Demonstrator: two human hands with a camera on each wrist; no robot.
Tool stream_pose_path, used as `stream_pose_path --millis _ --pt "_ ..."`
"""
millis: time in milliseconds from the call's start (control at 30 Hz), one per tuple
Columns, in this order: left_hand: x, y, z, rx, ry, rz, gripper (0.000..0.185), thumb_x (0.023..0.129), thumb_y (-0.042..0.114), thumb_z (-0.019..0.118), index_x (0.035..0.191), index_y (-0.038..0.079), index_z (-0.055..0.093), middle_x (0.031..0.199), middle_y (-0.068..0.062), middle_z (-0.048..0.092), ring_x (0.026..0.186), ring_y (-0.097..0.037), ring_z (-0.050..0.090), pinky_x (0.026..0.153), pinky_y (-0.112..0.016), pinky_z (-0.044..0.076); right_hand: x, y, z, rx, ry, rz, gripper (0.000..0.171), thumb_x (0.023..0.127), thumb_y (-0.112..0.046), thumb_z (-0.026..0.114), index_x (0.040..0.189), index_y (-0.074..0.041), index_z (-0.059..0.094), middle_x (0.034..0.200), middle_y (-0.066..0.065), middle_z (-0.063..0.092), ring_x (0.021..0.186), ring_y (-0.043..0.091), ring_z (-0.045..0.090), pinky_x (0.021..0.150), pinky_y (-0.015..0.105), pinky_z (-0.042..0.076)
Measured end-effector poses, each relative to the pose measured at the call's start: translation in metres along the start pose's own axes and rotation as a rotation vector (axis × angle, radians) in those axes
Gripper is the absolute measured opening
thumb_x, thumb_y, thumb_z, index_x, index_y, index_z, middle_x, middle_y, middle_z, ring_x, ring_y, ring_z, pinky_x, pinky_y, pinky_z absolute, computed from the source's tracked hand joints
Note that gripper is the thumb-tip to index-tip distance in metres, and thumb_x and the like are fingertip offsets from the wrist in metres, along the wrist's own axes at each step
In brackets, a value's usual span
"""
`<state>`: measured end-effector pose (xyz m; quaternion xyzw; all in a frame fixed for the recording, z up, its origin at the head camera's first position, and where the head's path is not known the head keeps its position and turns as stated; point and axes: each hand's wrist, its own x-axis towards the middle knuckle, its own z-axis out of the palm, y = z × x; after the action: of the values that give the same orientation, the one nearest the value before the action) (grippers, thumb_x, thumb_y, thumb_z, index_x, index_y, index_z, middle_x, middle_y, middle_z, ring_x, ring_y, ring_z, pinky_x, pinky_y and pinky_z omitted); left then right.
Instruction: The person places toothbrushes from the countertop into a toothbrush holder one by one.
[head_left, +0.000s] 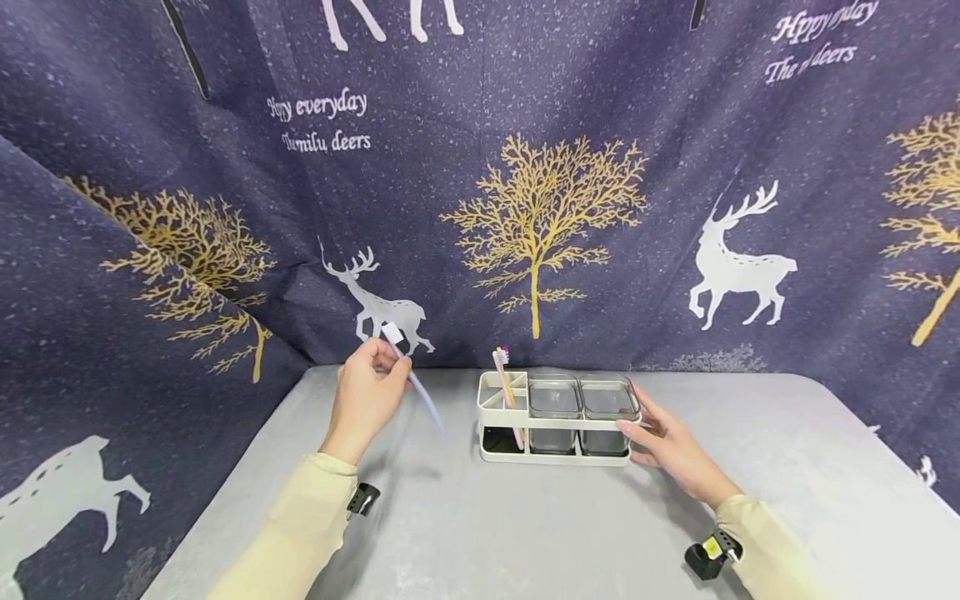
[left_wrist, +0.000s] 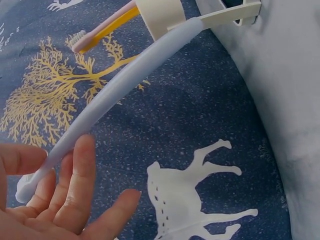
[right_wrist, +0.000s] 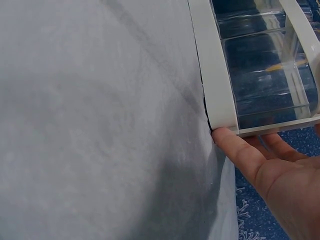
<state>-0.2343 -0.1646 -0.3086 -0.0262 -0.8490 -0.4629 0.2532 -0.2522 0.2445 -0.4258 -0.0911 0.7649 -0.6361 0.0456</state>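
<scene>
My left hand [head_left: 370, 396] pinches a light blue toothbrush [head_left: 426, 400] near its head, holding it above the table. Its white bristle end points up and away; the thick handle slants down to the right, as the left wrist view shows of the toothbrush [left_wrist: 117, 85]. To the right stands a white two-tier toothbrush holder [head_left: 558, 424]. My right hand [head_left: 678, 454] grips its right end, thumb at the front rim and fingers along the side. In the right wrist view a fingertip touches the lower corner of the holder [right_wrist: 212, 65].
Pink and yellow toothbrushes [head_left: 507, 390] lean together in the holder's divided left section. Two clear square cups, a left cup [head_left: 553, 400] and a right cup [head_left: 609, 402], sit in its other openings. Behind the grey table [head_left: 480, 533] hangs a dark blue patterned cloth [head_left: 420, 192].
</scene>
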Motion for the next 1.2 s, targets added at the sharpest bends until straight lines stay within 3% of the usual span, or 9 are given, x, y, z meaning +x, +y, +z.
stream_pose_path --millis 200,433,667,900,1200 --pt "0.001 0.004 0.0 -0.01 0.04 0.038 0.01 0.091 0.016 0.065 0.09 0.008 0.06 0.079 -0.004 0.072 0.064 -0.017 0.071 0.056 -0.025 0.046 -0.002 0.002 0.002 0.001 0.002 0.0 0.08 0.101 -0.023 0.059 0.16 -0.02 0.006 0.149 0.039 0.021 0.129 0.048 0.042 0.089 0.043 0.052" --pt "0.003 0.011 0.002 -0.062 0.074 0.075 0.009 0.089 0.013 0.067 0.089 0.007 0.06 0.077 -0.004 0.071 0.063 -0.023 0.071 0.054 -0.024 0.045 -0.002 0.003 0.0 0.002 0.008 0.002 0.079 0.101 -0.022 0.058 0.16 -0.018 0.005 0.15 0.04 0.017 0.13 0.05 0.04 0.089 0.043 0.052" --pt "0.005 0.016 0.003 -0.039 0.095 0.096 0.01 0.088 0.014 0.069 0.088 0.009 0.061 0.076 -0.001 0.071 0.057 -0.01 0.067 0.053 -0.025 0.043 -0.001 0.003 0.001 0.007 0.0 0.0 0.08 0.101 -0.022 0.059 0.16 -0.019 0.005 0.149 0.04 0.018 0.129 0.049 0.041 0.089 0.043 0.052" --pt "0.008 0.016 0.003 -0.043 0.119 0.128 0.009 0.086 0.01 0.068 0.087 0.008 0.06 0.074 -0.002 0.07 0.056 -0.015 0.068 0.053 -0.024 0.042 0.001 0.002 0.003 0.008 -0.004 0.01 0.08 0.101 -0.023 0.058 0.16 -0.02 0.005 0.151 0.04 0.013 0.132 0.049 0.037 0.09 0.044 0.051" --pt "0.007 0.02 0.008 -0.088 0.129 0.136 0.008 0.087 0.012 0.067 0.088 0.008 0.061 0.075 -0.003 0.07 0.055 -0.011 0.067 0.051 -0.025 0.043 -0.001 0.0 0.001 -0.01 -0.007 0.005 0.08 0.101 -0.024 0.059 0.16 -0.02 0.004 0.15 0.04 0.015 0.131 0.048 0.039 0.09 0.043 0.051"
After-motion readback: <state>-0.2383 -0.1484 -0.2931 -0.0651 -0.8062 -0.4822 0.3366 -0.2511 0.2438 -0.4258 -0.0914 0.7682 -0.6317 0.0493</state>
